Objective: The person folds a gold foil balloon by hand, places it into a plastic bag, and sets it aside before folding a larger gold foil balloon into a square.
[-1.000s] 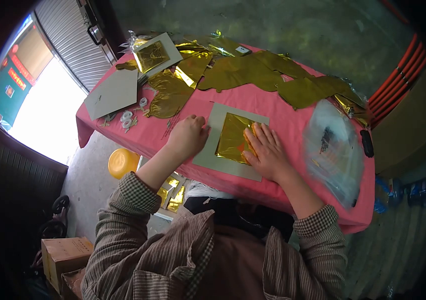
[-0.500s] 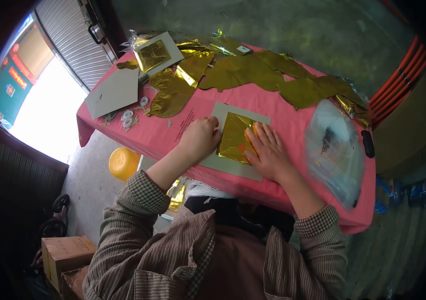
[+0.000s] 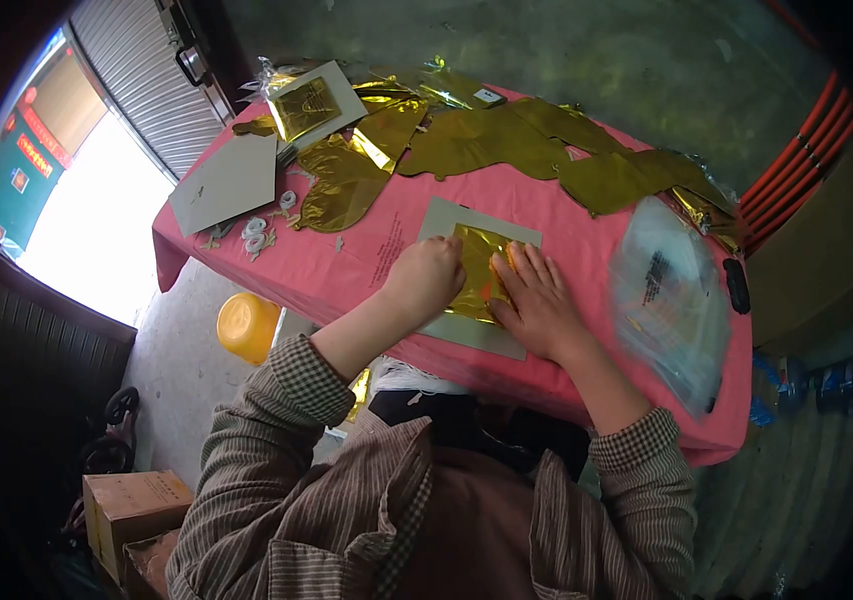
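- Nearest are two striped sleeves [image 3: 276, 430] with checked cuffs; two cardboard boxes [image 3: 136, 500] stand at near left, the nearer one partly out of sight behind a sleeve.
- One yellow tub [image 3: 248, 326] is on the floor, left of the desk [image 3: 346, 290], which wears a pink cloth.
- One grey board [image 3: 481, 338] lies at the desk's near middle, one gold foil square [image 3: 476, 302] on top of it.
- The left hand [image 3: 426, 275] has its fingers curled into a fist at the square's left side, hiding part of it; whether they pinch anything, I cannot tell.
- The right hand [image 3: 538, 302] lies with fingers extended over the square's right side, on one orange item [image 3: 495, 266] that they mostly cover.
- To the right lie clear plastic bags [image 3: 661, 300], too overlapped to count, and one black object [image 3: 736, 287] beside them.
- Left of the middle sit three white rolls [image 3: 255, 235].
- Farther left is one bare grey panel [image 3: 226, 190], and beyond it one board with a foil piece [image 3: 341, 88].
- Several overlapping gold sheets [image 3: 486, 140] line the far side; one small labelled item [image 3: 487, 96] rests among them.
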{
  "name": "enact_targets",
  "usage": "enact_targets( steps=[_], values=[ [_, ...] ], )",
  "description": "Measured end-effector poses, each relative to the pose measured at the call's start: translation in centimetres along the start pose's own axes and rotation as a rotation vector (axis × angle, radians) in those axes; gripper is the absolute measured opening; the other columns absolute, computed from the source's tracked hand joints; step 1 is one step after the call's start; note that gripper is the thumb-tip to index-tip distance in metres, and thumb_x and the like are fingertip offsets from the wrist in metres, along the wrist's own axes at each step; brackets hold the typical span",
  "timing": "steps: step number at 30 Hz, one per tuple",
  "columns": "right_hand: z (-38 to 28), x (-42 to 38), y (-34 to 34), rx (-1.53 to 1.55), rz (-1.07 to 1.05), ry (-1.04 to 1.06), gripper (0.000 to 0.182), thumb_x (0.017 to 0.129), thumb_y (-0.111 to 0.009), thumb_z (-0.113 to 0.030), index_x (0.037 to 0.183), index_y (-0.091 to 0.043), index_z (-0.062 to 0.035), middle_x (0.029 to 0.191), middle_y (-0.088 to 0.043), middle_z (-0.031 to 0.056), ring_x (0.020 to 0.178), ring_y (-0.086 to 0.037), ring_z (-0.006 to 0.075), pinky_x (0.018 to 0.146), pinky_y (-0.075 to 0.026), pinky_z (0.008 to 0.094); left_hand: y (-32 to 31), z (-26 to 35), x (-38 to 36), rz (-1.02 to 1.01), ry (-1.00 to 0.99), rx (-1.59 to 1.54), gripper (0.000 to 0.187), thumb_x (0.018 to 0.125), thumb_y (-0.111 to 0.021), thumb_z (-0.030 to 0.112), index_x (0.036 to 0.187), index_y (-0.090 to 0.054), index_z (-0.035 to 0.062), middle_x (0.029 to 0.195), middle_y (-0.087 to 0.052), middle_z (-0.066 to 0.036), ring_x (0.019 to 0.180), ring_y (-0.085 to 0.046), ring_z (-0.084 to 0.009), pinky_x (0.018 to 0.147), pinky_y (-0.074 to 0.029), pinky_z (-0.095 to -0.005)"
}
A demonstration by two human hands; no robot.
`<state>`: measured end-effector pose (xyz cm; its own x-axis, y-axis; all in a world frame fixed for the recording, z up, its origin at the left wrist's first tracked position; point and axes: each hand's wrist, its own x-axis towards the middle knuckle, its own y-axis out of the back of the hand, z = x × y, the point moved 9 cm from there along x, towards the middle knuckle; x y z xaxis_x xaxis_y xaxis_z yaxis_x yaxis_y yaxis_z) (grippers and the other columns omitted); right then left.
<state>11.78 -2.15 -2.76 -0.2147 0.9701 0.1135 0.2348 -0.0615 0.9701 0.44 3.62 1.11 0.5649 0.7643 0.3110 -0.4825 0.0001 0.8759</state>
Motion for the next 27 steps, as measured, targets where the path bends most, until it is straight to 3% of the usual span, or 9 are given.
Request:
enact_targets(
  steps=[4, 6, 7, 9, 13, 16, 18, 21, 27],
  values=[
    [0.1, -0.1, 0.0, -0.017, 0.011, -0.002, 0.059, 0.089, -0.041, -0.04, 0.138, -0.029, -0.0114, 0.145, -0.022, 0.0186, 0.136, -0.016, 0.0322, 0.11, -0.01, 0.0445, -0.2, -0.3, -0.1, -0.116, -0.012, 0.029, 0.018, 0.076, -0.058, 0.015, 0.082, -0.06, -0.0018, 0.075, -0.061, -0.016, 0.074, -0.061, -0.0333, 0.069, -0.049, -0.0416],
    [0.0, -0.1, 0.0, 0.009, 0.019, 0.01, 0.06, 0.089, -0.041, -0.041, 0.139, -0.028, -0.011, 0.145, -0.022, 0.0185, 0.136, -0.015, 0.0325, 0.11, -0.01, 0.0446, 0.6, 1.0, -0.3, -0.129, -0.318, -0.084, 0.025, 0.078, -0.062, 0.019, 0.093, -0.061, -0.0006, 0.091, -0.061, -0.016, 0.094, -0.057, -0.0314, 0.084, -0.045, -0.0397],
    [0.0, -0.1, 0.0, 0.008, 0.02, -0.002, 0.06, 0.089, -0.041, -0.041, 0.139, -0.028, -0.011, 0.145, -0.022, 0.0185, 0.136, -0.015, 0.0325, 0.11, -0.01, 0.0446, 0.3, 0.7, -0.5, -0.135, -0.328, -0.088, 0.025, 0.078, -0.062, 0.019, 0.093, -0.061, -0.0006, 0.091, -0.061, -0.016, 0.094, -0.057, -0.0314, 0.084, -0.045, -0.0397],
    [-0.1, -0.1, 0.0, -0.013, 0.001, 0.009, 0.06, 0.089, -0.041, -0.041, 0.14, -0.026, -0.0107, 0.146, -0.019, 0.0181, 0.136, -0.015, 0.0319, 0.11, -0.009, 0.0446, 0.6, 0.8, -1.1, -0.053, -0.383, -0.137, 0.035, 0.08, -0.063, 0.023, 0.106, -0.057, 0.0002, 0.112, -0.054, -0.017, 0.11, -0.048, -0.0316, 0.095, -0.038, -0.0388],
    [0.6, 0.3, -0.1, 0.011, -0.05, -0.002, 0.065, 0.088, -0.044, -0.041, 0.14, -0.024, -0.0067, 0.146, -0.017, 0.0199, 0.136, -0.014, 0.0322, 0.11, -0.009, 0.0437, -0.3, 0.4, -1.2, -0.184, -0.362, -0.14, 0.04, 0.082, -0.061, 0.025, 0.112, -0.052, 0.0004, 0.125, -0.044, -0.017, 0.115, -0.044, -0.0337, 0.098, -0.036, -0.0389],
    [2.2, 0.4, 0.3, 0.172, -0.139, 0.031, 0.081, 0.082, -0.055, -0.047, 0.14, -0.02, -0.0028, 0.146, -0.013, 0.0223, 0.137, -0.01, 0.0323, 0.111, -0.008, 0.0413, -0.5, 0.3, -1.3, -0.197, -0.339, -0.127, 0.041, 0.082, -0.061, 0.025, 0.113, -0.05, 0.0003, 0.125, -0.044, -0.017, 0.115, -0.044, -0.0336, 0.097, -0.037, -0.0391],
    [3.5, 0.2, 0.5, 0.32, -0.212, -0.013, 0.1, 0.072, -0.065, -0.053, 0.141, -0.015, -0.0002, 0.146, -0.009, 0.0238, 0.138, -0.006, 0.032, 0.111, -0.008, 0.0391, -0.5, 0.3, -1.2, -0.191, -0.336, -0.107, 0.041, 0.082, -0.061, 0.025, 0.113, -0.05, 0.0005, 0.125, -0.044, -0.017, 0.115, -0.045, -0.0335, 0.097, -0.037, -0.0392],
    [3.8, 0.1, 0.3, 0.21, -0.319, 0.017, 0.109, 0.066, -0.068, -0.057, 0.141, -0.013, -0.0012, 0.147, -0.006, 0.0232, 0.138, -0.004, 0.0313, 0.111, -0.007, 0.0384, -0.2, 0.4, -1.2, -0.138, -0.363, -0.132, 0.042, 0.08, -0.062, 0.027, 0.11, -0.051, 0.0003, 0.12, -0.048, -0.017, 0.111, -0.047, -0.033, 0.096, -0.036, -0.0403],
    [3.8, -0.1, 0.5, 0.195, -0.312, 0.043, 0.11, 0.063, -0.069, -0.058, 0.142, -0.014, -0.003, 0.147, -0.007, 0.022, 0.138, -0.005, 0.0319, 0.111, -0.007, 0.0389, 0.3, 0.5, -1.3, -0.133, -0.311, -0.164, 0.048, 0.079, -0.063, 0.028, 0.116, -0.048, 0.0011, 0.125, -0.044, -0.018, 0.114, -0.045, -0.0341, 0.098, -0.035, -0.0403]
  ],
)
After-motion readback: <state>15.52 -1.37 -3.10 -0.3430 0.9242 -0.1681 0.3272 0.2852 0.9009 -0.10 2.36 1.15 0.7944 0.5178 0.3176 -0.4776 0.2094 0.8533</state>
